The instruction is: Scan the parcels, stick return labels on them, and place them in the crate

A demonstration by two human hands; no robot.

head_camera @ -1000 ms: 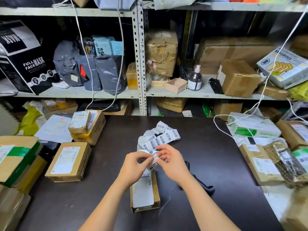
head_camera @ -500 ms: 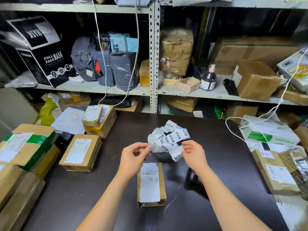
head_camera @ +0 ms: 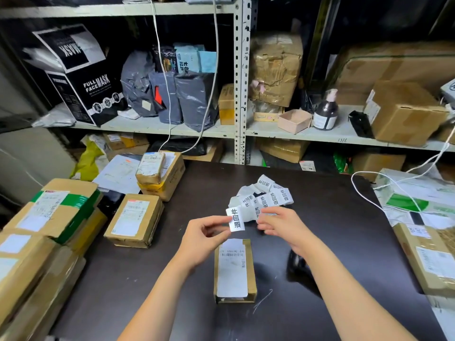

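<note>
A small cardboard parcel (head_camera: pixel 235 271) with a white shipping label lies on the dark table, between my forearms. My left hand (head_camera: pixel 204 238) pinches a single white return label (head_camera: pixel 236 219) with black characters, held just above the parcel's far end. My right hand (head_camera: pixel 283 227) grips the crumpled strip of return labels (head_camera: pixel 264 196), which trails away across the table. A black scanner (head_camera: pixel 296 264) lies on the table, mostly hidden under my right forearm.
More cardboard parcels sit at the left (head_camera: pixel 134 219), (head_camera: pixel 160 174) and in a stack (head_camera: pixel 49 212) at the table's left edge. Parcels and white bags (head_camera: pixel 428 254) crowd the right edge, with a white cable (head_camera: pixel 364 193) looping there. Metal shelving (head_camera: pixel 242 94) full of boxes stands behind.
My hands have drawn apart: the left has pulled one label free of the strip, and the right holds the rest. The camera has shifted, so the scene sits further right.
</note>
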